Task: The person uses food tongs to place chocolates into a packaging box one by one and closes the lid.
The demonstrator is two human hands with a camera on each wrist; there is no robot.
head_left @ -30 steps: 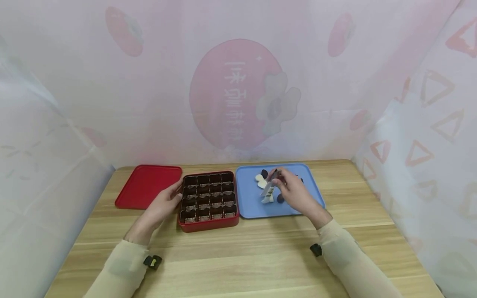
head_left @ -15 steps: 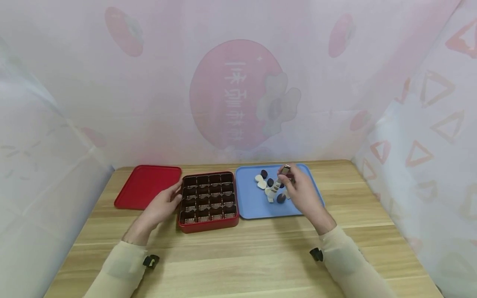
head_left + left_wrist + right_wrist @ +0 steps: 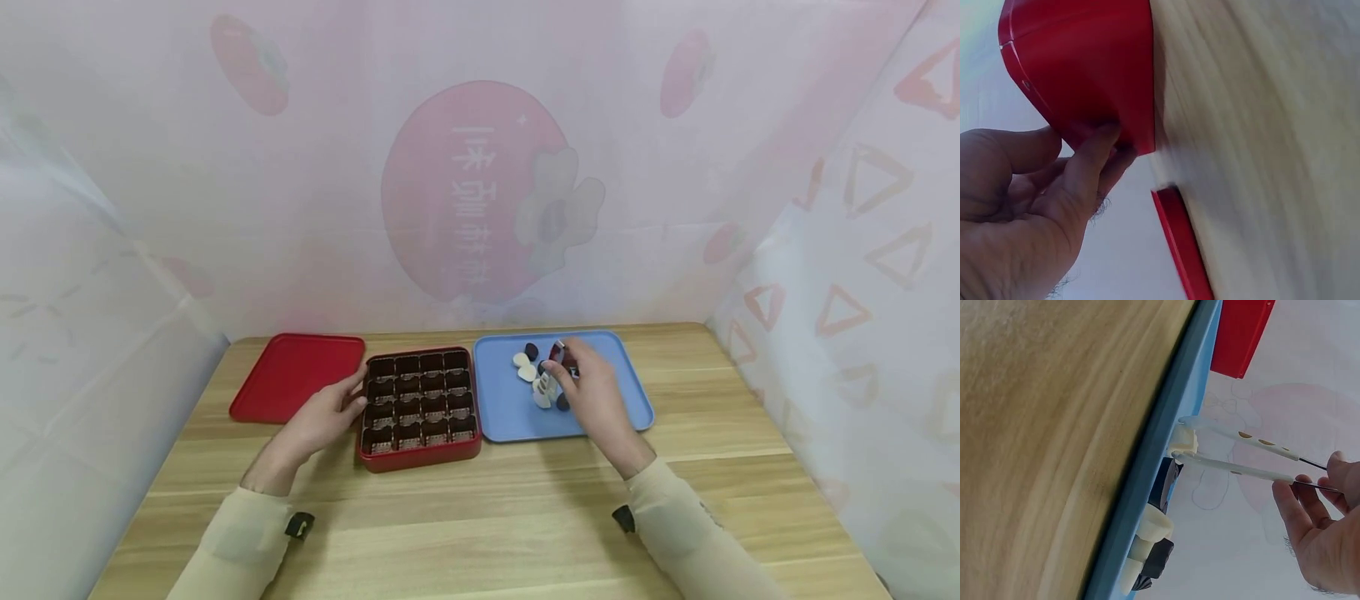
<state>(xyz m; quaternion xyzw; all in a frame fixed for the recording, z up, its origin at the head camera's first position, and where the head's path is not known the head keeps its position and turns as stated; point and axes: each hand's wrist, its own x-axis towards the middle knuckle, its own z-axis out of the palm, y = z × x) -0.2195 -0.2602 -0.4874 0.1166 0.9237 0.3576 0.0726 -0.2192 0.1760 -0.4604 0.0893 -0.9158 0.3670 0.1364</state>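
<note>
My left hand (image 3: 318, 421) rests against the left side of a square red box (image 3: 423, 457), fingertips touching its outer wall (image 3: 1085, 69). A dark brown divided insert (image 3: 420, 400) fills the box. Over the blue tray (image 3: 513, 425), my right hand (image 3: 600, 396) holds a pair of tongs (image 3: 1235, 467) with pale slotted arms and metal upper parts. In the right wrist view, the tongs' tips stand on either side of a cream-coloured piece (image 3: 1183, 440) that looks like chocolate; whether they squeeze it I cannot tell. Other cream and dark brown pieces (image 3: 1159, 553) lie beside it.
A flat red lid (image 3: 300, 379) lies on the wooden table (image 3: 450, 533), left of the box. The blue tray sits close to the box's right side. Behind the table hangs a pink and white printed cloth (image 3: 337, 208).
My right hand with the tongs tilted and shifted over the tray, then came down toward the pieces near its middle. My left hand has stayed at the box.
</note>
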